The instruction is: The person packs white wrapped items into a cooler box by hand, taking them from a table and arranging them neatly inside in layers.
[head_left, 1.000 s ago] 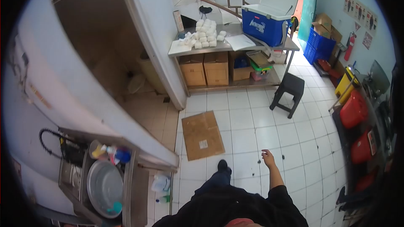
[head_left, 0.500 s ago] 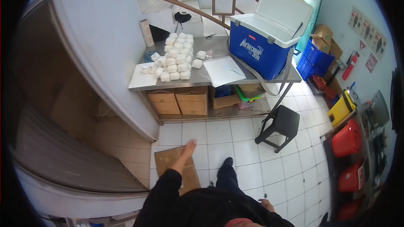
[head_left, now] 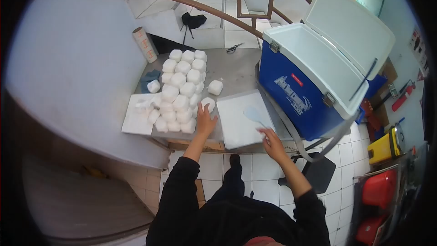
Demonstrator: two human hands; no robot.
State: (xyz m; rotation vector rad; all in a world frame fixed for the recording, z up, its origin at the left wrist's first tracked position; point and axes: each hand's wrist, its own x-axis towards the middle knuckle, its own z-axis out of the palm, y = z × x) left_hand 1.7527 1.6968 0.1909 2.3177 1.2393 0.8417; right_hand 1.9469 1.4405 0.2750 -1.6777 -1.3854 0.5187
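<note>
My left hand point(head_left: 205, 120) is open, its fingers spread at a rounded white lump point(head_left: 209, 104) beside a large stack of similar white lumps point(head_left: 181, 103). Contact with that lump is hard to make out. At the front of the table, my right hand point(head_left: 274, 146) is by the handle end of a pale, translucent spoon-like paddle point(head_left: 252, 114). Its fingers are blurred, so I cannot see whether they grip the handle. The paddle lies on a white rectangular board or tray point(head_left: 234, 127). Another single lump point(head_left: 215, 87) sits farther back.
A blue cooler point(head_left: 291, 95) with its white lid raised stands at the right of the steel table point(head_left: 236, 70); its strap hangs over the front edge. Scissors point(head_left: 235, 48) lie at the back. A black stool point(head_left: 318, 173) stands below right.
I have come closer to the table. My left hand has risen from beside my body to the white lumps, and my right hand has come up to the paddle's handle.
</note>
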